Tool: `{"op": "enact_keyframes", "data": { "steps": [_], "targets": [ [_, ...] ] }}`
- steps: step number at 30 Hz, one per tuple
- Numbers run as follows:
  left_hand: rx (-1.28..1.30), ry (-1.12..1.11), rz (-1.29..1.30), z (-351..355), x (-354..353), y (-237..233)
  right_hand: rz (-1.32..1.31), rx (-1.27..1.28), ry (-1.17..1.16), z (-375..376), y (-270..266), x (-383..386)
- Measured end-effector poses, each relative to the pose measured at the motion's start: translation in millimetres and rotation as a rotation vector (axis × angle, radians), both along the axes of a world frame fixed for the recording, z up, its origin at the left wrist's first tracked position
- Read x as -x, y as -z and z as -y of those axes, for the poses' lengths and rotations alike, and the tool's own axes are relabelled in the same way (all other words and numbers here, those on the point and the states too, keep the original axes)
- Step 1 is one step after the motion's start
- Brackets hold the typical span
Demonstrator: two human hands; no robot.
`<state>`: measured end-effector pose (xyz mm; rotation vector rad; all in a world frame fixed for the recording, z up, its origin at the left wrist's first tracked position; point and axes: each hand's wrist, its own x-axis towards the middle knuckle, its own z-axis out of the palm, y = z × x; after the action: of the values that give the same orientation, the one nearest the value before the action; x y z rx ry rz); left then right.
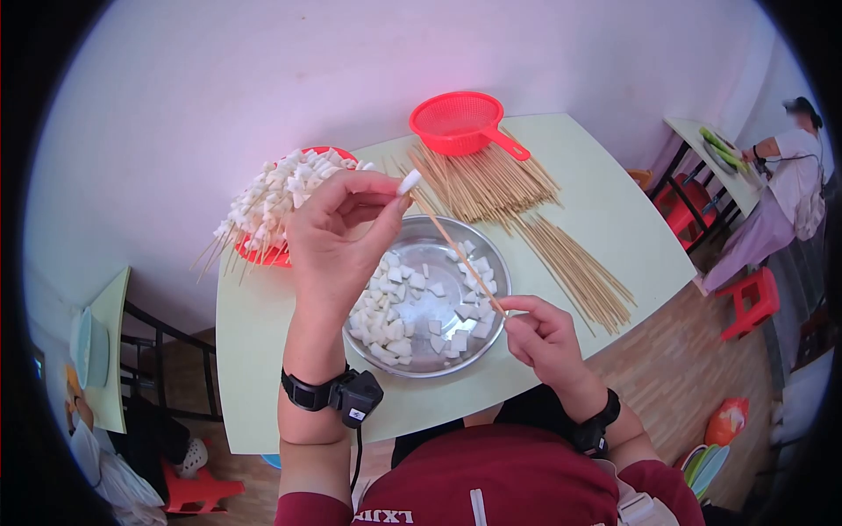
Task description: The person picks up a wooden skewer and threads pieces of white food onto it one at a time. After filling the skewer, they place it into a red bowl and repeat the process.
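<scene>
Between the thumb and fingers of my left hand (342, 232) is a white chunk (410, 182) of food, pinched above the bowl. My right hand (542, 337) grips the lower end of a wooden skewer (460, 252), which slants up and left so its tip meets or nearly meets the chunk. Below both hands sits a round metal bowl (430, 361) with many white cut chunks (383, 324) lying in it. To the left, partly behind my left hand, a heap of skewered white pieces (272, 197) rests on a red basket (263, 256).
Many bare skewers (482, 184) lie on the pale table (649, 237), with a looser bundle (574, 272) toward the right. A red strainer (456, 123) rests on them. At far right, a person (789, 167) stands by another table; another sits at lower left. Red stools (752, 302) stand nearby.
</scene>
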<state>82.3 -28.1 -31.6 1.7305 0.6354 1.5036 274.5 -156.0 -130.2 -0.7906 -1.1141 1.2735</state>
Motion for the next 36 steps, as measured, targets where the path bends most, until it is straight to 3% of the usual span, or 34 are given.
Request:
{"op": "enact_keyframes", "data": {
  "steps": [1, 2, 5, 7, 11, 13, 16, 22, 36],
  "targets": [
    [0.02, -0.006, 0.005, 0.5, -0.2, -0.3, 0.284, -0.126, 0.155, -0.5, 0.0, 1.4],
    [0.02, -0.002, 0.004, 0.8, 0.1, -0.7, 0.284, -0.125, 0.158, -0.4, -2.0, 1.8],
    [0.007, 0.001, -0.029, 0.9, 1.5, -1.8, 0.216, -0.072, 0.121, -0.7, -8.3, -2.2],
    [0.014, -0.016, -0.036, 0.5, 3.2, -2.6, -0.278, 0.114, -0.182, -2.8, -8.2, -7.3],
    [0.007, -0.027, -0.021, -0.2, 3.7, -3.0, -0.28, 0.111, -0.185, -6.8, -15.5, -1.7],
    [0.003, -0.01, -0.046, 0.3, 2.6, -3.2, 0.068, -0.053, 0.065, -8.7, -17.2, 4.6],
    [0.012, 0.065, -0.093, 4.9, -8.3, 2.3, 0.115, -0.059, 0.082, -12.1, -26.2, 6.2],
    [0.026, 0.172, -0.2, 14.2, -20.4, 7.1, -0.037, 0.031, 0.091, -24.6, -37.0, 13.5],
    [-0.048, 0.251, -0.336, 20.6, -28.6, 13.2, -0.109, 0.007, 0.096, -40.7, -35.3, 12.5]
  ]
}}
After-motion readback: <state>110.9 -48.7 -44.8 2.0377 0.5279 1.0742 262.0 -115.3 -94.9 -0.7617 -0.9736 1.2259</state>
